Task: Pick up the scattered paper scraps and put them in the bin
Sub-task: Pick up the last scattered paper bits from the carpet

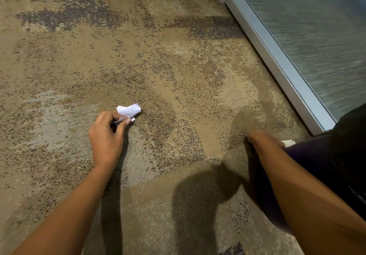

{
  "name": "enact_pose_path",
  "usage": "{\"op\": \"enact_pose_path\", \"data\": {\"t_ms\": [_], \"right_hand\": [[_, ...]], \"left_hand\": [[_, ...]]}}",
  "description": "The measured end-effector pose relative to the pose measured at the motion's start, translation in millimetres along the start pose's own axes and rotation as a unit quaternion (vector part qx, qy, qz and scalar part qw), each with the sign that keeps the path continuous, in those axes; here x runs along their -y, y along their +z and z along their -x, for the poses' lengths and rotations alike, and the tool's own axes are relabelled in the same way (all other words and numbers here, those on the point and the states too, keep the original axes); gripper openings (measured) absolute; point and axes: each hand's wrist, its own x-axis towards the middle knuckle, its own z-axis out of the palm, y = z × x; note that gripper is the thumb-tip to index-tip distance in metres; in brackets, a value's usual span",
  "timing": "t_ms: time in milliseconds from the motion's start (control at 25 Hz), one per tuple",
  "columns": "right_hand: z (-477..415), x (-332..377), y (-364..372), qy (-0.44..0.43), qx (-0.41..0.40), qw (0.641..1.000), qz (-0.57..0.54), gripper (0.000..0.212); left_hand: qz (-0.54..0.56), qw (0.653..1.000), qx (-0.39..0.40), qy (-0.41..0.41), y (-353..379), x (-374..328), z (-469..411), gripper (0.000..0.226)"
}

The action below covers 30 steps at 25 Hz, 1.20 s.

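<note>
A crumpled white paper scrap sits just above the speckled brown carpet at centre left, pinched between the thumb and fingers of my left hand. My right hand is lower right, blurred, with the fingers curled under and hidden. Whether it holds anything is unclear. A small white scrap peeks out just right of that hand, against dark cloth. No bin is in view.
A glass panel in a silver metal frame runs diagonally along the right side. Dark clothing fills the lower right corner. The patterned carpet spreads across the rest of the view.
</note>
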Motion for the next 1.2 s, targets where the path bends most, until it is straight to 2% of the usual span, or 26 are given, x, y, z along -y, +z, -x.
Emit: {"op": "enact_pose_path", "data": {"t_ms": [80, 160, 240, 280, 400, 480, 600, 680, 760, 920, 1040, 1200], "right_hand": [[94.1, -7.3, -50.6, 0.007, -0.008, 0.995, -0.102, 0.047], [125.1, -12.2, -55.7, -0.035, -0.043, 0.983, -0.175, 0.046], [155.4, -15.3, -56.1, -0.043, -0.102, 0.959, -0.262, 0.044], [173.0, -17.3, -52.7, -0.085, -0.119, 0.956, -0.254, 0.043], [226.3, -33.6, -53.3, -0.261, -0.104, 0.936, -0.212, 0.041], [250.8, -47.7, -55.4, -0.311, -0.087, 0.916, -0.240, 0.035], [279.5, -66.3, -63.7, -0.365, -0.095, 0.904, -0.202, 0.030], [295.4, -82.2, -69.9, -0.431, -0.123, 0.877, -0.174, 0.023], [307.9, -98.2, -81.6, -0.456, -0.130, 0.865, -0.165, 0.019], [324.7, -122.3, -111.5, -0.467, -0.122, 0.849, -0.217, 0.020], [338.1, -148.5, -133.6, -0.496, -0.114, 0.820, -0.260, 0.017], [352.6, -181.1, -164.2, -0.524, -0.135, 0.772, -0.335, 0.018]], "left_hand": [[0.007, 1.000, 0.001, -0.009, -0.3, -0.4, 0.6, 0.009], [0.023, 0.999, 0.005, -0.028, -1.6, 0.2, 2.9, 0.011], [0.037, 0.998, 0.013, -0.045, -4.1, 0.0, 9.5, 0.011], [0.044, 0.998, 0.019, -0.051, -6.4, -1.5, 13.1, 0.011], [0.053, 0.993, 0.052, -0.088, -16.1, -9.5, 23.3, 0.010], [0.049, 0.988, 0.078, -0.124, -24.3, -18.1, 29.5, 0.009], [0.071, 0.970, 0.079, -0.218, -42.1, -38.0, 45.9, 0.007], [0.096, 0.951, 0.070, -0.286, -55.1, -52.2, 65.2, 0.006], [0.130, 0.937, 0.065, -0.317, -64.0, -63.2, 86.9, 0.006], [0.180, 0.920, 0.043, -0.345, -78.6, -95.8, 115.4, 0.011], [0.218, 0.915, 0.035, -0.336, -95.8, -136.5, 128.3, 0.008], [0.304, 0.899, 0.069, -0.308, -118.3, -205.2, 141.6, 0.005]]}}
